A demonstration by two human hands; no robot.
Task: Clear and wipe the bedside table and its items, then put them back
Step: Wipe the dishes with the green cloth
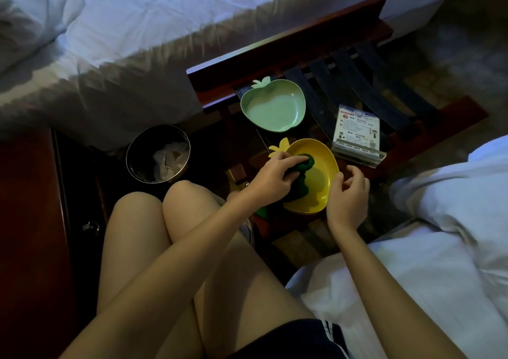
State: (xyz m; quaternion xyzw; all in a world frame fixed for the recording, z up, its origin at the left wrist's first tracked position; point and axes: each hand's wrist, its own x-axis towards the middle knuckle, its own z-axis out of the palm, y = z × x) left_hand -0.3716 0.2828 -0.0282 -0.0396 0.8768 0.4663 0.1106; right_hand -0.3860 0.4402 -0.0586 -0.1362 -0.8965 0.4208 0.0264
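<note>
A yellow pineapple-shaped dish (320,183) lies on the near end of a dark wooden luggage rack (275,53). My left hand (275,176) grips a dark green cloth (303,163) and presses it into the dish's bowl. My right hand (349,196) holds the dish's right rim with curled fingers. A pale green apple-shaped dish (275,108) sits empty just beyond the yellow one. To the right stands a printed card in a clear acrylic stand (356,132). The dark red bedside table (30,221) is at the far left, seen only in part.
A round metal waste bin (158,154) with crumpled paper stands on the floor left of the rack. A white bed (137,15) fills the top of the view and white bedding (439,248) lies at the right. My bare knees are in front of the bin.
</note>
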